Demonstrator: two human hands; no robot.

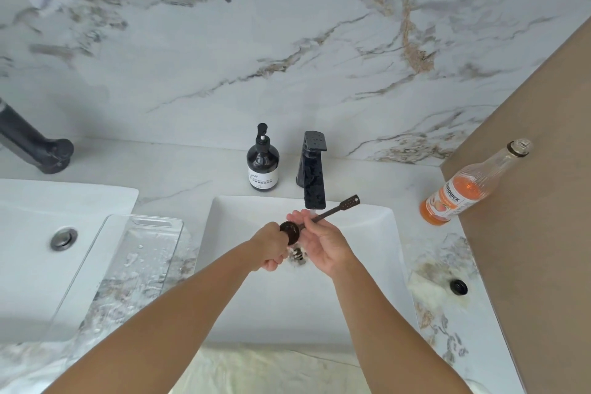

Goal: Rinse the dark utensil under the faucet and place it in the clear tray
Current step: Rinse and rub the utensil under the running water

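While water runs from the black faucet (313, 182), left hand (271, 248) grips the dark utensil (319, 217) head, right hand (323, 243) pinches its handle; clear tray (128, 265) sits left on worktop (179, 182).

1. My left hand (271, 246) covers part of the dark utensil's (319, 217) round end.
2. Soap bottle (263, 163) label print is too small to read.
3. The left picture edge cuts the second sink (38, 233).

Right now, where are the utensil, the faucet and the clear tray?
utensil (332, 214): head view, on its thin stem.
faucet (314, 182): head view, on the black spout.
clear tray (150, 253): head view, on its wet bare floor.
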